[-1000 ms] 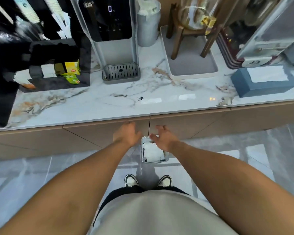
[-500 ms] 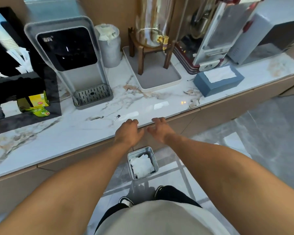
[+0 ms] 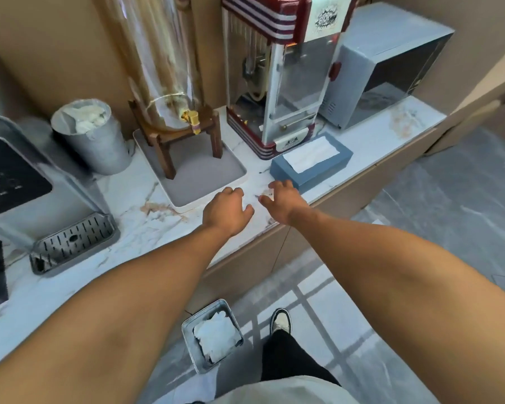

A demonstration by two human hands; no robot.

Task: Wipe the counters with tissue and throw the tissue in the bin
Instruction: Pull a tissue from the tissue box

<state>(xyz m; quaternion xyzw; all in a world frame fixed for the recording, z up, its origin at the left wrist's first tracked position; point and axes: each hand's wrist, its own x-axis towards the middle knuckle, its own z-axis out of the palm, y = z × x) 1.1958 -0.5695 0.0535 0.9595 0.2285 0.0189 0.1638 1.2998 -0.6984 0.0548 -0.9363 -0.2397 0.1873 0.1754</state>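
The white marble counter [image 3: 134, 225] runs from lower left to upper right. A blue tissue box [image 3: 311, 163] with a white tissue showing on top lies on it in front of the popcorn machine. My right hand [image 3: 283, 199] hovers just left of the box, fingers spread, holding nothing. My left hand [image 3: 226, 211] is beside it over the counter, fingers loosely curled and empty. On the floor below stands a square metal bin [image 3: 212, 335] with crumpled white tissue inside.
A water dispenser [image 3: 27, 193] with a drip tray stands at the left, a round metal canister [image 3: 94, 135] behind it. A glass drink jar on a wooden stand sits on a white tray [image 3: 210, 173]. A popcorn machine [image 3: 277, 83] and microwave [image 3: 385, 71] line the back right.
Both hands have risen from the cabinet front below the counter edge and moved right over the counter, close to the tissue box. My view has turned to the right.
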